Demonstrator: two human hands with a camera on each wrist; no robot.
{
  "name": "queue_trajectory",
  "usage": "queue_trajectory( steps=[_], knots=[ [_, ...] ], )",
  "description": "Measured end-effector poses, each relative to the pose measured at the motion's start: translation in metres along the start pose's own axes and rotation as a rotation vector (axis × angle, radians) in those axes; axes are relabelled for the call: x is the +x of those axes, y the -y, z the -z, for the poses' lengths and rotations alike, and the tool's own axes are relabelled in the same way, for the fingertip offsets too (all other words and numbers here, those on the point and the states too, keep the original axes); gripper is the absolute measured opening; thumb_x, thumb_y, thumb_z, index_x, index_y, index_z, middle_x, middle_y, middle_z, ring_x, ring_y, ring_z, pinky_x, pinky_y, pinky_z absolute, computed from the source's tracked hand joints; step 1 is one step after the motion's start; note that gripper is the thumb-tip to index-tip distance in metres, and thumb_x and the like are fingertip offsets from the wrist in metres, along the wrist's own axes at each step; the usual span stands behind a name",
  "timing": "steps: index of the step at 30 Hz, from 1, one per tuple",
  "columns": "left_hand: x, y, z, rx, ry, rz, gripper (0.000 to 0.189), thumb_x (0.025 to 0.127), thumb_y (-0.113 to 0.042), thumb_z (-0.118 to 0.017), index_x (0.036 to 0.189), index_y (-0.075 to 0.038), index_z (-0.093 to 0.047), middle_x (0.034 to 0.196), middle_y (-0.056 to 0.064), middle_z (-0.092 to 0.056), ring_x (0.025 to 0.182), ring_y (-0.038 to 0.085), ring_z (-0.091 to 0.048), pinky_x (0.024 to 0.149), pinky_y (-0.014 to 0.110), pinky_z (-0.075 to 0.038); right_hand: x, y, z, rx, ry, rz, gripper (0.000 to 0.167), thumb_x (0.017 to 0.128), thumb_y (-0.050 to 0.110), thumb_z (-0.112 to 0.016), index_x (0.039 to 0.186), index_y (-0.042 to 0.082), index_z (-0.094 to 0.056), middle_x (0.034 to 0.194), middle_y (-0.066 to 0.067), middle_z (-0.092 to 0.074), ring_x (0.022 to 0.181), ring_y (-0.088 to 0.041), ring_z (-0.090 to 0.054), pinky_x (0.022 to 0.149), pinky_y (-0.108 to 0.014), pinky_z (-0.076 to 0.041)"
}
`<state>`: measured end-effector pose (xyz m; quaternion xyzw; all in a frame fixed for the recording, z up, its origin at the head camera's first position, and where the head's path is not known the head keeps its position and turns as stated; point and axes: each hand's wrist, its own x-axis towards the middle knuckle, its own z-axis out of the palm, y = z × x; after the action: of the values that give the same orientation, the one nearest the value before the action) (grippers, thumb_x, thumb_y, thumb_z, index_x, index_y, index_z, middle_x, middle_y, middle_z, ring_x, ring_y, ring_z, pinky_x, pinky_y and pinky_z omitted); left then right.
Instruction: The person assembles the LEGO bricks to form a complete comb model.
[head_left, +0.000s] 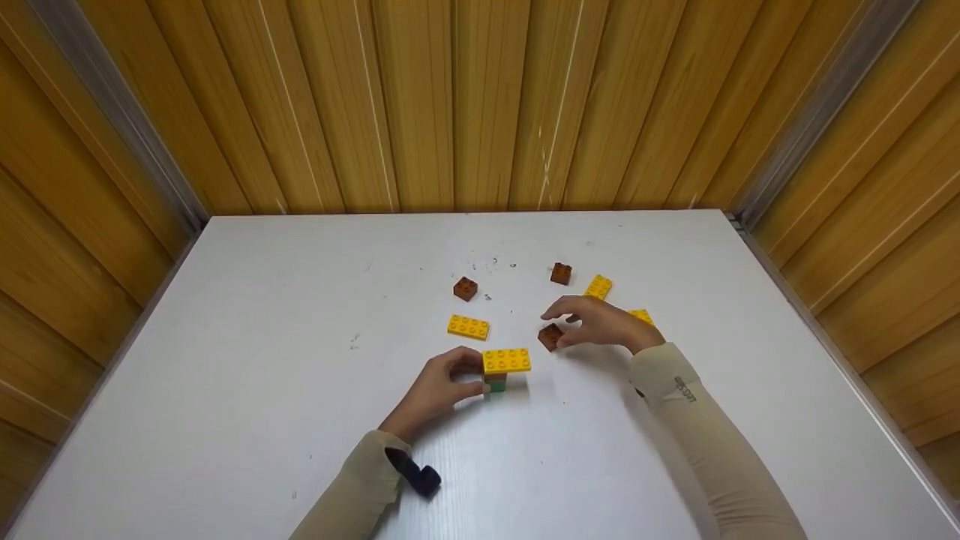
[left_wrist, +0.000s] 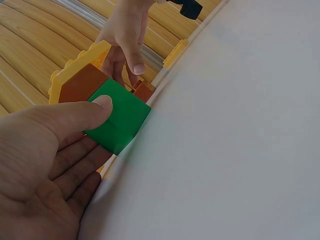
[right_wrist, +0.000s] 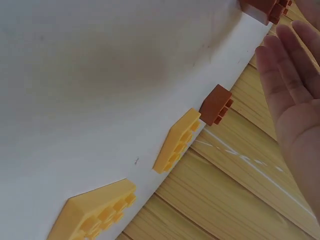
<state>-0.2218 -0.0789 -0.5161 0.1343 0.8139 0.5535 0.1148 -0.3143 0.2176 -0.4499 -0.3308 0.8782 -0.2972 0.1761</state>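
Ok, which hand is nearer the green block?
Left. The left hand holds the green block; the right hand is apart from it, farther right, by a brown block.

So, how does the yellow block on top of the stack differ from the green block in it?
The yellow block is thin and long; the green block is thicker and looks squarer. The yellow block lies on top, the green block at the bottom. Both are stacked with a brown block between them.
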Motion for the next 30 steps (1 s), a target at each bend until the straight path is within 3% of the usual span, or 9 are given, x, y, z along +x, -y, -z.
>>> queue_trajectory(
  steps=[11,30],
  knots=[
    [-0.001,0.0,-0.001,-0.033,-0.001,-0.005,0.036,0.082,-0.015,-0.075,0.115,-0.018,-0.061,0.116,0.0,-0.065,0.107,0.016,-0.062,0.099,0.037,-0.047,0.001,-0.008,-0.004,0.08,-0.001,-0.094,0.046,0.081,0.01,-0.075,0.125,0.007,-0.062,0.126,-0.009,-0.062,0.115,-0.031,-0.058,0.101,-0.046,-0.046],
    [-0.003,-0.001,0.0,-0.028,0.001,-0.026,0.033,0.083,-0.017,-0.074,0.114,-0.018,-0.062,0.116,-0.001,-0.066,0.109,0.017,-0.06,0.101,0.039,-0.046,0.006,-0.009,-0.012,0.061,-0.042,-0.115,0.032,0.08,0.014,-0.077,0.11,0.008,-0.069,0.109,-0.006,-0.066,0.102,-0.023,-0.063,0.095,-0.04,-0.051]
  ],
)
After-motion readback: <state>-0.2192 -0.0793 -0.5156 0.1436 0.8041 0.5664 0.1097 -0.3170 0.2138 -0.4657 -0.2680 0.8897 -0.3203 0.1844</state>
